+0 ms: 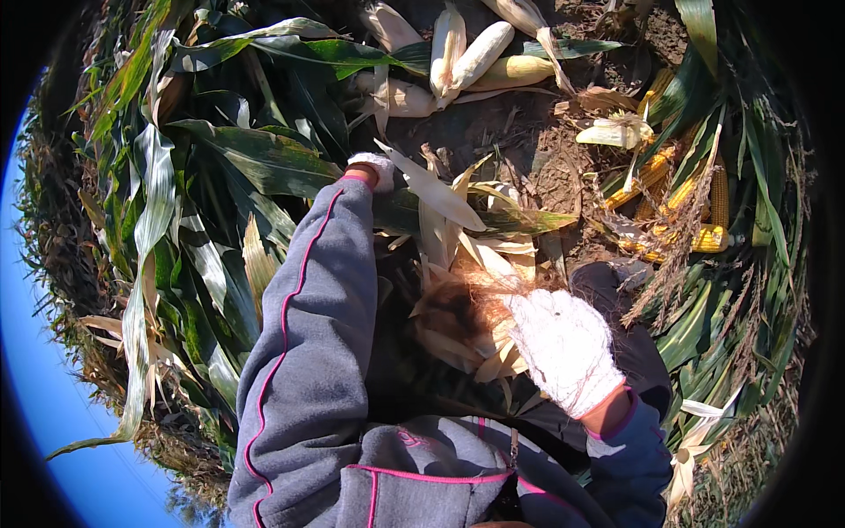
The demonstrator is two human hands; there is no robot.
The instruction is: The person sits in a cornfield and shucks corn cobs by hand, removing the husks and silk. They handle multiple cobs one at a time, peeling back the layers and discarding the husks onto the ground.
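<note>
My left hand, in a white glove, reaches forward beside a long green corn leaf. Its fingers are turned away from view, so what they hold, if anything, cannot be seen. Nearer to me, my right hand, also in a white glove, has its fingers curled at a tuft of brown corn silk. Strands of the silk run in under the fingertips. Pale dry husks spread below and around the silk, and a pale husk piece lies slanting just right of my left hand.
Several ears in pale husks lie on the soil ahead. Bare yellow corn ears are piled at the right, with a dry tassel across them. Green stalks and leaves crowd the left. My dark-clad knee is beside my right hand.
</note>
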